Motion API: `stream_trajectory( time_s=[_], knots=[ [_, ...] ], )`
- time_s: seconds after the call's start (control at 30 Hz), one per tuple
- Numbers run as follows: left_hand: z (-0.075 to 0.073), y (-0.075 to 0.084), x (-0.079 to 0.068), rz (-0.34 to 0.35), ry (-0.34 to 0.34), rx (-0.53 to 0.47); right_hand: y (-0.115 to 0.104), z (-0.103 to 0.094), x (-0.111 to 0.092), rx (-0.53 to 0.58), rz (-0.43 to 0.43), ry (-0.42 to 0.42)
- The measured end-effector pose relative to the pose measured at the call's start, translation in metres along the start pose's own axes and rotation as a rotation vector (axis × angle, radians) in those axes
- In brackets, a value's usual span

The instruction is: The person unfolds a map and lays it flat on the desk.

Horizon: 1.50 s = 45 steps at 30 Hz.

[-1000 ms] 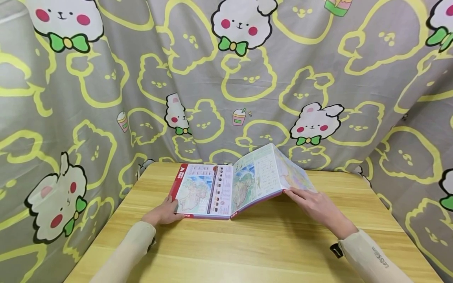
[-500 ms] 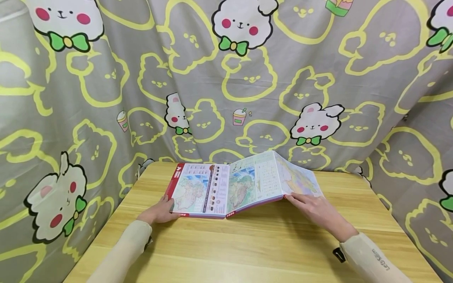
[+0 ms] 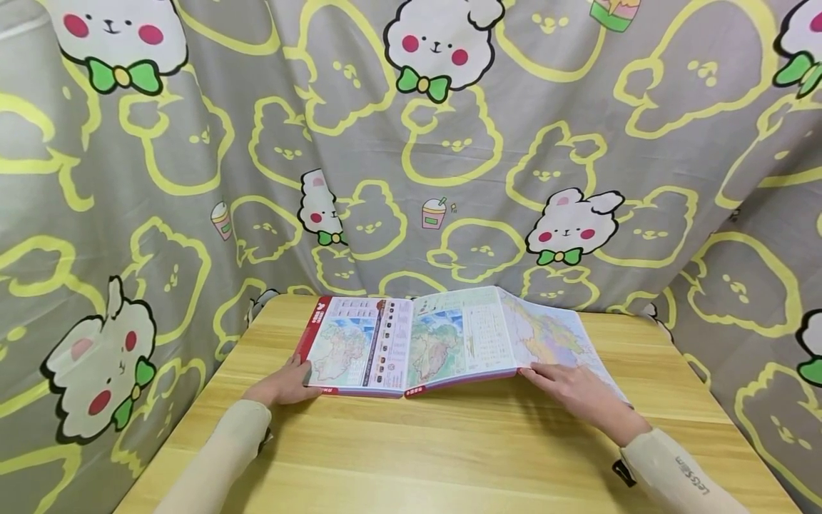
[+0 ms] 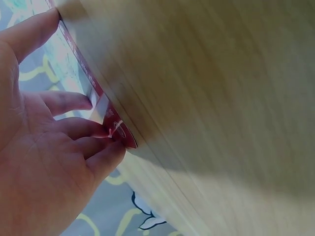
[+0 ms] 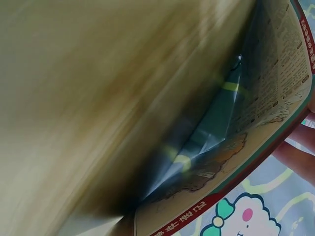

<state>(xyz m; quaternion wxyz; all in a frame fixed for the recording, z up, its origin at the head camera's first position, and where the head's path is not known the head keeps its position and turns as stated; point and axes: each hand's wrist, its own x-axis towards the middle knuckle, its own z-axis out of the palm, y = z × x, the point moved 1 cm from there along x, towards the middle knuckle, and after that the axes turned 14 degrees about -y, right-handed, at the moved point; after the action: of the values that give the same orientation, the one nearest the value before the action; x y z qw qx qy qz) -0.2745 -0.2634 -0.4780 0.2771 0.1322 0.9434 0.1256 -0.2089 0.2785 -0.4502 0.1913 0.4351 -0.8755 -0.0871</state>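
A folding paper map (image 3: 449, 343) with a red left border lies partly unfolded across the far half of the table. Its left panel is down flat; the middle panel slopes up to a raised fold, and a pastel map panel slopes down to the right. My left hand (image 3: 282, 384) holds the near left corner, its thumb and fingertips at the red edge, as the left wrist view shows. At the near end of the raised fold, my right hand (image 3: 574, 391) grips the map's edge. The right wrist view looks under the lifted panel, where a tan printed underside (image 5: 221, 169) shows.
The wooden table (image 3: 411, 457) extends toward me in front of the map. Close behind the map hangs a grey curtain (image 3: 385, 143) with yellow outlines and cartoon animals, which also closes in both sides.
The raised fold has come down and the right panel has spread farther right and nearer. My left hand has slid slightly left with the map's left edge.
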Motion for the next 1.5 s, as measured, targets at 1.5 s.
stream_trajectory(
  time_s=[1.5],
  knots=[
    [-0.003,-0.01,0.001,-0.015,-0.019,-0.044,-0.003,0.032,-0.01,-0.046,-0.146,-0.154]
  ],
)
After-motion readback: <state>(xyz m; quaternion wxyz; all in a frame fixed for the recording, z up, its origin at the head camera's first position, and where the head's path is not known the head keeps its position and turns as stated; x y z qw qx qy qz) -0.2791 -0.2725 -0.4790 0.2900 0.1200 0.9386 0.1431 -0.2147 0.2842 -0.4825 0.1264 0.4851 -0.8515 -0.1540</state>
